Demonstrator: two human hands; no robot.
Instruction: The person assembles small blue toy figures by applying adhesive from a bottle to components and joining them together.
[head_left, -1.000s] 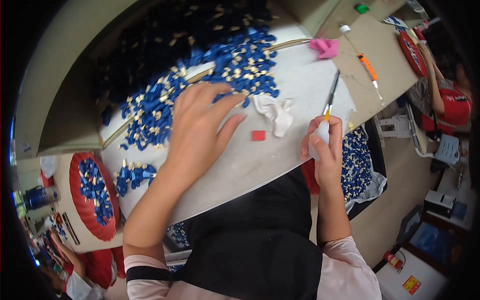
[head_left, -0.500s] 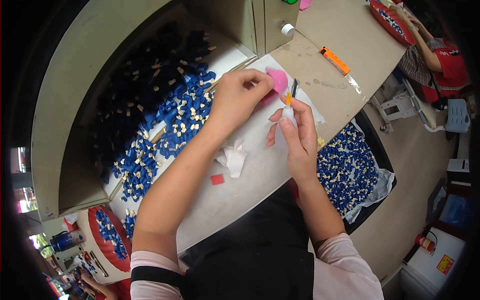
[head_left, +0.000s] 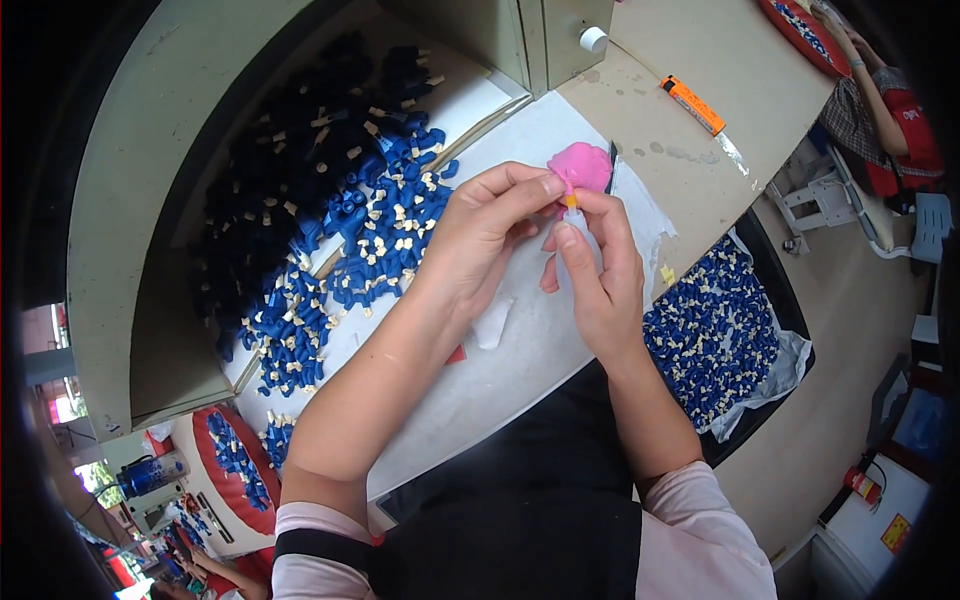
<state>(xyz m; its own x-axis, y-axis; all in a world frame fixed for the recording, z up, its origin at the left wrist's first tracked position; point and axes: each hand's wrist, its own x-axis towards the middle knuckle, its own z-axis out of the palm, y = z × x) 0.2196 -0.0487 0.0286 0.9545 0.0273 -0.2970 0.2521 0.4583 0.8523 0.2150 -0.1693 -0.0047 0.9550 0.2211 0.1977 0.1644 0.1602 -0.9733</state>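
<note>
My right hand [head_left: 605,265] is wrapped round a small white squeeze bottle [head_left: 573,222] with a yellow-orange nozzle [head_left: 571,199] pointing up. My left hand [head_left: 490,225] meets it at the nozzle tip, thumb and fingers pinched together. What the left fingers hold is too small and hidden to name. Just beyond the fingertips is a soft pink lump [head_left: 583,165]; whether the left hand touches it I cannot tell. Beside its right edge a thin dark tool [head_left: 613,155] shows. A crumpled white tissue [head_left: 492,323] lies by my left wrist, with a red piece [head_left: 457,354] partly behind the forearm.
Many small blue pieces with cream ends [head_left: 385,235] are heaped inside the arched booth [head_left: 135,180] at left. More fill a black tray [head_left: 797,375] at right. An orange tube [head_left: 692,106] lies on the far table. Red bowls [head_left: 215,440] and co-workers [head_left: 905,125] are at the edges.
The left hand has come down and right to the nozzle tip, which it stood apart from before. My view has shifted slightly; the left forearm now covers more of the tissue and red piece.
</note>
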